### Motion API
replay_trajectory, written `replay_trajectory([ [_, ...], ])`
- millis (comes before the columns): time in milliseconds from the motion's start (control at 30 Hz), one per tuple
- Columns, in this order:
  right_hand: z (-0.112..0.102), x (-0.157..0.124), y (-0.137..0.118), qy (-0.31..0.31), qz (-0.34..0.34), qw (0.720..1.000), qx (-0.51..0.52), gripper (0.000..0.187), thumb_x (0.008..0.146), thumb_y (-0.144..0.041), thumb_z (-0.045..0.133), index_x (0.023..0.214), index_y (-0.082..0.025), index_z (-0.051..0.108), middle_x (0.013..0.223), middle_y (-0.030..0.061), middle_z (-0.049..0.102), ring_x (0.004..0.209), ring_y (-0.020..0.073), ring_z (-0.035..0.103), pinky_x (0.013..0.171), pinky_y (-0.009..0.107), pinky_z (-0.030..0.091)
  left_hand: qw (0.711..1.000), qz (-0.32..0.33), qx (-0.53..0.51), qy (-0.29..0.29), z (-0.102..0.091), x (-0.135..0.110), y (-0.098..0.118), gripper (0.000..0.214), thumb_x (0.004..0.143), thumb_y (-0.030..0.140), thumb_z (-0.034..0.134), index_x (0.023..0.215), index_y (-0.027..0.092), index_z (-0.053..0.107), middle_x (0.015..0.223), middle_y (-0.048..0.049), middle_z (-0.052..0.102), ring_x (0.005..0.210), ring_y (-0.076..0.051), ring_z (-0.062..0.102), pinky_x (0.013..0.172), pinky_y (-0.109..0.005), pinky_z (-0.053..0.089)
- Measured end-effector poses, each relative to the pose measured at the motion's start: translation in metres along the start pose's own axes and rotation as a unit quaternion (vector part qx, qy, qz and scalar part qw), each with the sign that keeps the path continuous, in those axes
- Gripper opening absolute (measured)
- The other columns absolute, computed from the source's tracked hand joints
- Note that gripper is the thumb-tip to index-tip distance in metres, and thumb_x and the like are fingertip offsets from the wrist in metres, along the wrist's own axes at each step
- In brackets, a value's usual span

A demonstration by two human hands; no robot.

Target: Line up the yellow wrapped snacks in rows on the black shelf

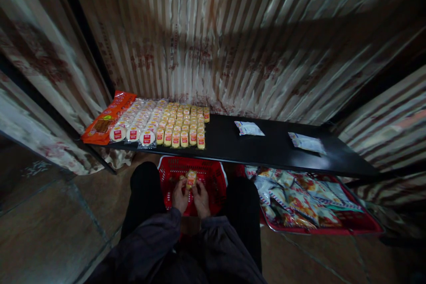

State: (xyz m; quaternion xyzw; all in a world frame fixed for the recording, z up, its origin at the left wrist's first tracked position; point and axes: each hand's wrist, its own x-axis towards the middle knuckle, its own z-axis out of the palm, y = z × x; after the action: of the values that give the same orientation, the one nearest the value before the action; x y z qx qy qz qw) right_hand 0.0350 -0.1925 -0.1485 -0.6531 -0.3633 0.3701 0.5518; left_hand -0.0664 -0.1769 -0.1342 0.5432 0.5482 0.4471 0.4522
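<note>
Between my knees, a small yellow wrapped snack cake (191, 178) with a red-and-white label is held up in both hands. My left hand (180, 195) pinches its left side and my right hand (201, 198) grips its lower right. Below them sits a red plastic basket (218, 177) with slotted walls; a few small pieces show dimly near my left fingers. On the black shelf (226, 142) ahead, yellow wrapped cakes (175, 139) stand in close rows. Left of these are rows of round white wrapped cakes (132, 133).
An orange snack bag (105, 120) lies at the shelf's left end. Two white packets (250, 128) lie apart toward the right. Under the shelf, another red basket (362, 226) holds several snack bags (301, 197). A striped curtain (213, 44) hangs behind, with dark poles at the sides.
</note>
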Motion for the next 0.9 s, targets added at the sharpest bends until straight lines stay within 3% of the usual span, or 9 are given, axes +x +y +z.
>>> replay_trajectory([
  [500, -0.003, -0.006, -0.031, 0.019, 0.033, 0.999, -0.006, 0.048, 0.073, -0.047, 0.053, 0.109, -0.019, 0.066, 0.118, 0.0082, 0.068, 0.110, 0.0236, 0.061, 0.102, 0.039, 0.042, 0.998, 0.010, 0.058, -0.019, -0.002, -0.005, 0.036, 0.043, 0.074, 0.002, 0.042, 0.107, 0.019, 0.064, 0.109, -0.0081, 0.059, 0.105, -0.018, 0.058, 0.099, -0.031, 0.044],
  [700, -0.005, -0.006, -0.039, 0.058, 0.032, 0.997, -0.028, 0.051, 0.075, -0.049, 0.051, 0.113, -0.017, 0.062, 0.115, 0.0120, 0.068, 0.107, 0.0242, 0.061, 0.094, 0.037, 0.046, 0.997, 0.017, 0.076, -0.024, 0.004, -0.002, 0.048, 0.040, 0.075, 0.003, 0.044, 0.106, 0.018, 0.064, 0.105, -0.0081, 0.061, 0.104, -0.020, 0.057, 0.098, -0.033, 0.044],
  [900, -0.011, -0.002, -0.047, 0.104, 0.004, 0.994, -0.022, 0.053, 0.076, -0.052, 0.052, 0.114, -0.016, 0.061, 0.114, 0.0123, 0.068, 0.103, 0.0241, 0.063, 0.092, 0.035, 0.047, 0.996, 0.022, 0.068, -0.047, 0.008, 0.002, 0.076, 0.035, 0.077, 0.008, 0.046, 0.105, 0.019, 0.064, 0.109, -0.0083, 0.062, 0.106, -0.020, 0.057, 0.098, -0.033, 0.043],
])
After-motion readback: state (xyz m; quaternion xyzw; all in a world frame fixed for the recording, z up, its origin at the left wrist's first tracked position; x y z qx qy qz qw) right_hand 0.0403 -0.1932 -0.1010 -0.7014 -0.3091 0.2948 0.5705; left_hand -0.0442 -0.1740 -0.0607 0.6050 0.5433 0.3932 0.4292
